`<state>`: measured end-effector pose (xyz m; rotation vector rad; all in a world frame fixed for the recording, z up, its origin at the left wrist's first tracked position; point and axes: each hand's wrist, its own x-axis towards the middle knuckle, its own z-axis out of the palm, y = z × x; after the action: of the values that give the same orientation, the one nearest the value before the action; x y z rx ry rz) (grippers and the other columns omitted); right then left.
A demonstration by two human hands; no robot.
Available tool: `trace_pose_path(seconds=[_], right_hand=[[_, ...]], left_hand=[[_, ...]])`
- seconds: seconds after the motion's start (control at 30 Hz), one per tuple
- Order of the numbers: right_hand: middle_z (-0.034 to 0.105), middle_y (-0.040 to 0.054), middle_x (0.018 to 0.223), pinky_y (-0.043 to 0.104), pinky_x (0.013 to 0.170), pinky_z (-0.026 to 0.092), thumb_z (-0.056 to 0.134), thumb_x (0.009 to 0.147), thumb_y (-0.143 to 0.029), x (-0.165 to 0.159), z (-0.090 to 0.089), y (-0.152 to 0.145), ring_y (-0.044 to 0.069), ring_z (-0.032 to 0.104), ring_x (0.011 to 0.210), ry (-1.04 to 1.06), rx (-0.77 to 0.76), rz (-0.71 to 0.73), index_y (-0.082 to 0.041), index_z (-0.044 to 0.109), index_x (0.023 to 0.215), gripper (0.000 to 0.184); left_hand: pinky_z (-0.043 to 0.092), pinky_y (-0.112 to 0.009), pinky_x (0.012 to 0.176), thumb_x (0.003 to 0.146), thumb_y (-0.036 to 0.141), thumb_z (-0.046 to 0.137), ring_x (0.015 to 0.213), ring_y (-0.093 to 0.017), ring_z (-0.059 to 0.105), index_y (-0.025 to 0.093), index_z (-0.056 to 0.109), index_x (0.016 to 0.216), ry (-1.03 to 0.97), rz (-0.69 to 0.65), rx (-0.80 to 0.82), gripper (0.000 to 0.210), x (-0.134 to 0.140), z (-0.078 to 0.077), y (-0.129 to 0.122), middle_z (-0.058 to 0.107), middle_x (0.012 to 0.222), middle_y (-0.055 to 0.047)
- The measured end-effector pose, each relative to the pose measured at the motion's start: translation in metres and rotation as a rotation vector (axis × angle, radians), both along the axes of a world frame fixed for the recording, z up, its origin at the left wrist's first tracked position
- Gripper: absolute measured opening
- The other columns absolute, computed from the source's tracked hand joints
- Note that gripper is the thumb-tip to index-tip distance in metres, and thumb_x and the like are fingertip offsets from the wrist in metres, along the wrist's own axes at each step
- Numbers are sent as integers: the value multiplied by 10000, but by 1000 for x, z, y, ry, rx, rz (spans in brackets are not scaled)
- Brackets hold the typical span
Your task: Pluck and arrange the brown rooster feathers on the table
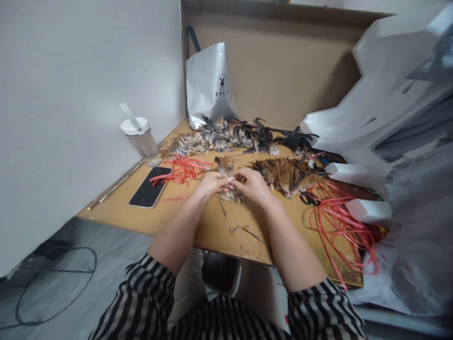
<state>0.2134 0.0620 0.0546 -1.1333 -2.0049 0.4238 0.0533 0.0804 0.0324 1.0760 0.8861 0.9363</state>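
In the head view, a small bundle of brown feathers is pinched between my two hands over the middle of the table. Its tips fan out above my fingers and its paler, fluffy end shows below them. My left hand is closed on the bundle from the left. From the right, my right hand closes on it, fingertips meeting those of the left. A pile of brown feathers lies just right of my right hand. Red plastic strips lie left of my left hand. Whatever lies between the fingertips is hidden.
A phone and a lidded cup stand on the left. Bundled feathers line the back before a silver bag. On the right are black-handled scissors, long red strips and white foam pieces.
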Motion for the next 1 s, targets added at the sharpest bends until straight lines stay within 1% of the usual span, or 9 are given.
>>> trace_pose_path(seconds=[0.1, 0.2, 0.3, 0.37, 0.43, 0.53, 0.73, 0.87, 1.0], right_hand=[[603, 14, 720, 238, 590, 377, 615, 665, -308, 3, -3, 5, 123, 505, 620, 207, -195, 46, -173, 638, 792, 187], [586, -5, 620, 234, 555, 380, 645, 628, -355, 5, -3, 7, 114, 494, 559, 407, -406, 78, -155, 632, 712, 217], [577, -2, 577, 235, 525, 373, 658, 617, -368, 3, -1, 5, 107, 475, 518, 460, -510, 126, -142, 636, 678, 236], [574, 3, 568, 235, 511, 371, 668, 606, -369, 0, 1, 3, 113, 476, 521, 478, -496, 126, -139, 638, 674, 242], [570, 0, 564, 233, 503, 370, 679, 590, -368, -2, 3, 1, 115, 477, 528, 500, -440, 89, -140, 634, 661, 243], [562, -10, 560, 228, 502, 367, 665, 605, -361, -4, 4, 0, 103, 466, 514, 522, -387, 66, -142, 617, 621, 225], [592, 2, 629, 240, 550, 402, 665, 605, -333, -2, -1, 4, 113, 502, 557, 576, -372, 79, -136, 630, 657, 206], [602, 7, 626, 244, 550, 409, 658, 607, -342, 1, -1, 5, 119, 516, 555, 562, -390, 71, -132, 639, 664, 219], [608, 10, 642, 248, 572, 414, 657, 598, -316, 1, 2, 3, 126, 520, 580, 541, -363, 69, -134, 642, 673, 197]], left_hand=[[439, -175, 476, 638, 274, 685, 475, -92, 571, 60, 652, 670, 80, 16, 117, 219, 3, 1, -1, 645, 576, -92], [437, -184, 467, 664, 249, 653, 492, -106, 581, 59, 656, 687, 131, -50, 199, 192, 5, 1, -2, 654, 605, -103], [436, -184, 458, 694, 222, 614, 470, -101, 572, 62, 657, 696, 170, -104, 261, 165, 7, 1, -3, 645, 580, -90], [440, -182, 459, 704, 204, 597, 460, -96, 568, 67, 654, 689, 196, -121, 284, 149, 7, 1, -4, 638, 564, -79], [441, -176, 461, 706, 195, 591, 465, -91, 569, 70, 651, 689, 210, -128, 294, 140, 8, 1, -4, 641, 575, -78], [444, -174, 470, 710, 189, 584, 467, -86, 570, 69, 650, 709, 192, -125, 280, 137, 10, 1, -4, 645, 583, -79], [469, -206, 515, 672, 210, 637, 483, -98, 583, 71, 640, 732, 111, -56, 177, 152, 12, 0, -6, 658, 606, -88], [467, -202, 523, 664, 270, 653, 526, -107, 599, 80, 655, 741, 75, -61, 179, 205, 12, 2, -8, 666, 649, -93], [467, -202, 529, 661, 274, 651, 516, -99, 587, 79, 662, 701, 97, -77, 181, 200, 12, 3, -8, 658, 623, -86]])
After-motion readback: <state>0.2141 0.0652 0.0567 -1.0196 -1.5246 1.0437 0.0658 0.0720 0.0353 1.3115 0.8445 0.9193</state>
